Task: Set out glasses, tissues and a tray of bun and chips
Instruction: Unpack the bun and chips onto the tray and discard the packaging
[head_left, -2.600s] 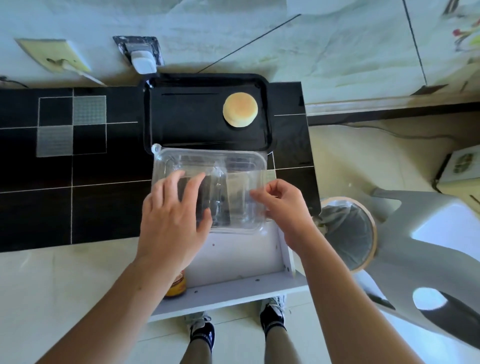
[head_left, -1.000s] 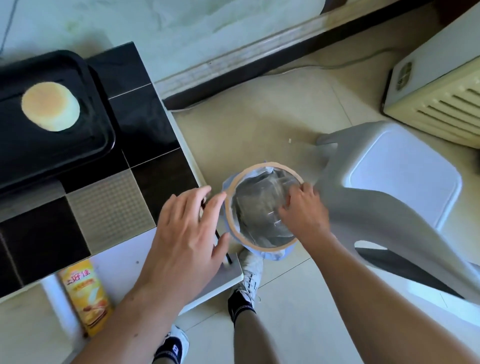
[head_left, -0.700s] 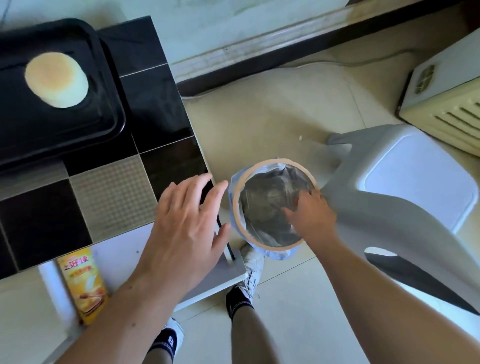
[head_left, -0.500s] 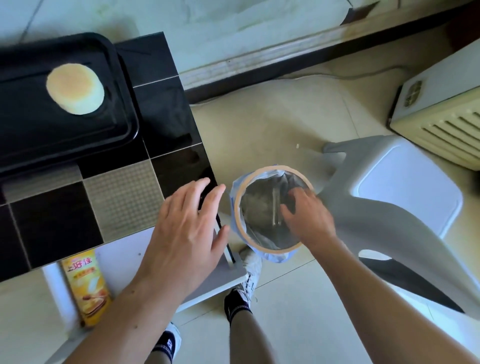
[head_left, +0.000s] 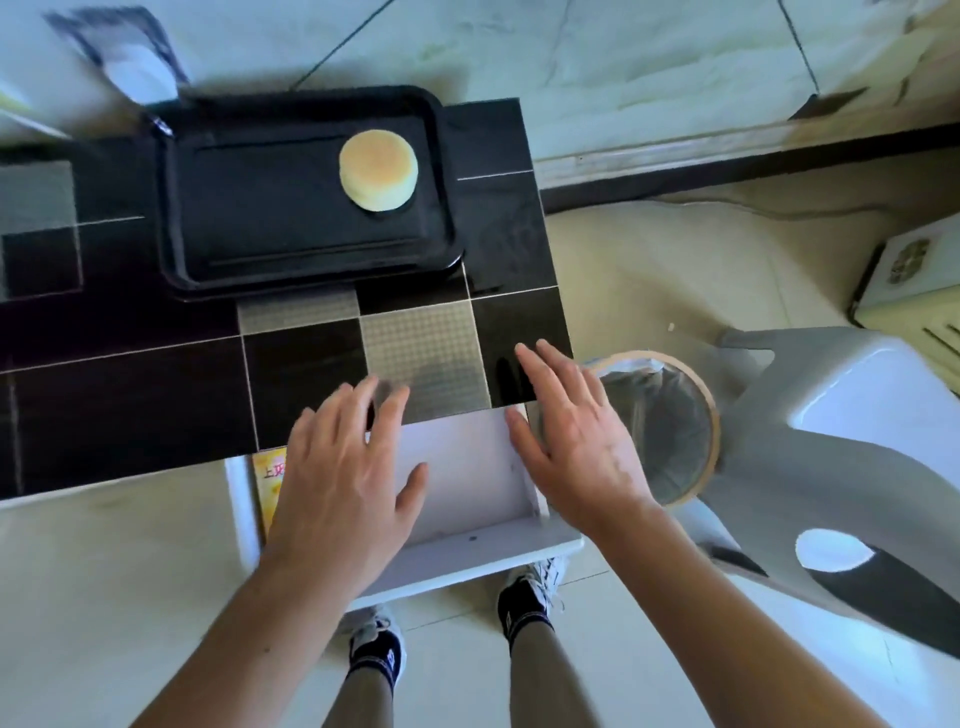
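A round pale bun (head_left: 378, 177) lies on the right side of a black tray (head_left: 249, 228) at the back of the black tiled counter (head_left: 130, 395). My left hand (head_left: 343, 478) hovers open over the pulled-out white drawer (head_left: 467, 499), fingers spread, holding nothing. It partly covers a yellow chips can (head_left: 269, 483) lying at the drawer's left side. My right hand (head_left: 576, 447) is open too, fingers straight, over the drawer's right wall and the counter's front right corner. No glasses or tissues are in view.
A lined waste bin (head_left: 670, 431) stands on the floor right of the drawer, with clear plastic inside. A grey plastic stool (head_left: 852, 441) is beside it. A white heater (head_left: 914, 280) sits far right. My feet (head_left: 530, 597) are under the drawer.
The clear plastic container left the counter and went into the bin. My right hand came out of the bin, back over the drawer. The view swung left to the counter.
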